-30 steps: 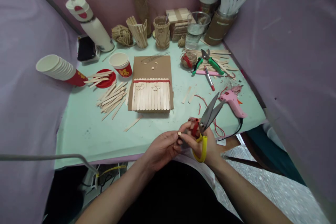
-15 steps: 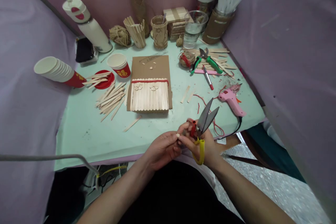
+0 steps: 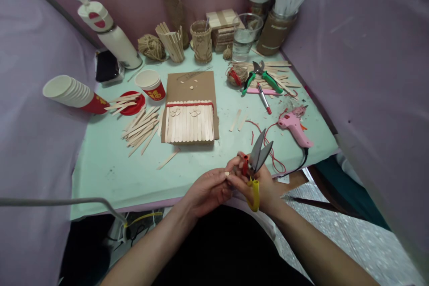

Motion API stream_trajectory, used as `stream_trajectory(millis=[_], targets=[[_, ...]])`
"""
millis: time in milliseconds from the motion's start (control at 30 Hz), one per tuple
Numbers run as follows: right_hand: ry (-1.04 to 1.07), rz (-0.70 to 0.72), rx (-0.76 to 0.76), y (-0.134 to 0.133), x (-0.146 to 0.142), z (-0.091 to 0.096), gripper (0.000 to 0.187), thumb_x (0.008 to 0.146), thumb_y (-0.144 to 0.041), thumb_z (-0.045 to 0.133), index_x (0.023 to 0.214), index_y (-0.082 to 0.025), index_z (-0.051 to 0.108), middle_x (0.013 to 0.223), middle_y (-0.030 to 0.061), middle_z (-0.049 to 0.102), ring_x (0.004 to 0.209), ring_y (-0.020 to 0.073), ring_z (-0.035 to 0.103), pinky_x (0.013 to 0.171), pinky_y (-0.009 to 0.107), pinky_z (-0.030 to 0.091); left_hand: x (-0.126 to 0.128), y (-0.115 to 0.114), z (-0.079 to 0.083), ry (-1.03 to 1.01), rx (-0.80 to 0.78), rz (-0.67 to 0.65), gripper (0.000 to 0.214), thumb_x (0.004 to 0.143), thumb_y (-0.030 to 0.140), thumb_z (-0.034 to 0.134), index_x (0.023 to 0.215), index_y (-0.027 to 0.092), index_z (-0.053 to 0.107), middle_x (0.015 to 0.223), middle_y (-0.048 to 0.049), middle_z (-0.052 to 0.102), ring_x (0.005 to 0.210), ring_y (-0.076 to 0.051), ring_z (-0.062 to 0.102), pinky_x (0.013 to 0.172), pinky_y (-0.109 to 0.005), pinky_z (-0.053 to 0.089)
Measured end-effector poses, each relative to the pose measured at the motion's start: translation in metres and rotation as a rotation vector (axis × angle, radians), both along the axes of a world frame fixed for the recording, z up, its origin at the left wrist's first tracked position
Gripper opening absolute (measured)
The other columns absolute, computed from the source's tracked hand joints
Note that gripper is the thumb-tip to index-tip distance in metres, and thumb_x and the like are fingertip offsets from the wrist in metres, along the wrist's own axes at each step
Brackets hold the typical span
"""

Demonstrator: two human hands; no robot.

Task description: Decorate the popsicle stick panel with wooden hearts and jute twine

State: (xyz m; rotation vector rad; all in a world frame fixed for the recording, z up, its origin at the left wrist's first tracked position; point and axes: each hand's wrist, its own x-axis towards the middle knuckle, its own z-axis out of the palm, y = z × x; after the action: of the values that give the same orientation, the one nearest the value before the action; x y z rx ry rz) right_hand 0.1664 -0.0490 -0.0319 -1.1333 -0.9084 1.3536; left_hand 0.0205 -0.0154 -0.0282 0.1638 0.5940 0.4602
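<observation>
Between the thumb and fingers of my left hand [image 3: 209, 191] is a small pale wooden chip [image 3: 227, 174]. My right hand [image 3: 250, 183] holds a pair of scissors [image 3: 257, 161] with one red and one yellow handle, the blades slightly parted and pointing away from me. Its thumb and a finger also reach the chip, so both hands meet over my lap at the table's front edge. Beyond them lies a cardboard sheet [image 3: 191, 85] bearing a panel of craft sticks [image 3: 190, 125] with a red cord along its top and petal-shaped chips stuck on. Several loose chips [image 3: 191, 87] rest on the bare cardboard.
Loose craft sticks [image 3: 142, 129] lie left of the cardboard, near paper cups [image 3: 156, 91]. At right are a pink glue gun [image 3: 295, 127], a marker [image 3: 264, 99], green-handled pruning shears [image 3: 263, 77] and red cord [image 3: 273, 158]. A water cup [image 3: 241, 47] stands at the back.
The scissor blades have swung slightly left and closed a little. Both hands stay together on the chip, and the camera view has shifted slightly.
</observation>
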Motion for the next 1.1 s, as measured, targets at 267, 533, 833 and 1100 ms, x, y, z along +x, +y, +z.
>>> stream_trajectory(millis=[267, 533, 833, 1100], targets=[[-0.182, -0.126, 0.036, 0.005, 0.008, 0.01, 0.036, 0.078, -0.027, 0.074, 0.101, -0.026, 0.046, 0.092, -0.0019, 0.063, 0.053, 0.0069, 0.04, 0.048, 0.02, 0.036, -0.001, 0.001, -0.002, 0.007, -0.067, 0.071, 0.019, 0.072, 0.023, 0.082, 0.079, 0.011, 0.069, 0.081, -0.0034, 0.061, 0.071, -0.008, 0.054, 0.06, -0.016, 0.039], [-0.747, -0.176, -0.171, 0.026, 0.044, -0.001, 0.037, 0.077, -0.037, 0.066, 0.105, -0.022, 0.046, 0.093, 0.0044, 0.063, 0.079, 0.0207, 0.063, 0.073, 0.036, 0.051, 0.0, 0.008, 0.002, 0.064, 0.0, 0.157, 0.02, 0.064, 0.02, 0.086, 0.072, 0.011, 0.07, 0.085, -0.0043, 0.06, 0.07, -0.006, 0.052, 0.058, -0.014, 0.038], [-1.317, -0.173, -0.041, 0.047, 0.016, 0.0, 0.042, 0.079, -0.016, 0.056, 0.12, -0.009, 0.053, 0.108, 0.0168, 0.063, 0.103, 0.0315, 0.061, 0.089, 0.045, 0.05, -0.009, 0.02, 0.008, 0.208, 0.313, 0.231, 0.02, 0.064, 0.025, 0.086, 0.068, 0.013, 0.071, 0.079, -0.0018, 0.056, 0.064, -0.005, 0.045, 0.06, -0.018, 0.035], [-1.441, -0.273, 0.08, 0.049, 0.054, 0.014, 0.024, 0.089, -0.029, 0.053, 0.108, -0.017, 0.06, 0.105, 0.0155, 0.065, 0.1, 0.0319, 0.058, 0.091, 0.046, 0.047, -0.009, 0.029, 0.016, 0.205, 0.334, 0.217, 0.021, 0.063, 0.027, 0.087, 0.067, 0.014, 0.07, 0.082, -0.0018, 0.057, 0.064, -0.006, 0.045, 0.061, -0.02, 0.035]])
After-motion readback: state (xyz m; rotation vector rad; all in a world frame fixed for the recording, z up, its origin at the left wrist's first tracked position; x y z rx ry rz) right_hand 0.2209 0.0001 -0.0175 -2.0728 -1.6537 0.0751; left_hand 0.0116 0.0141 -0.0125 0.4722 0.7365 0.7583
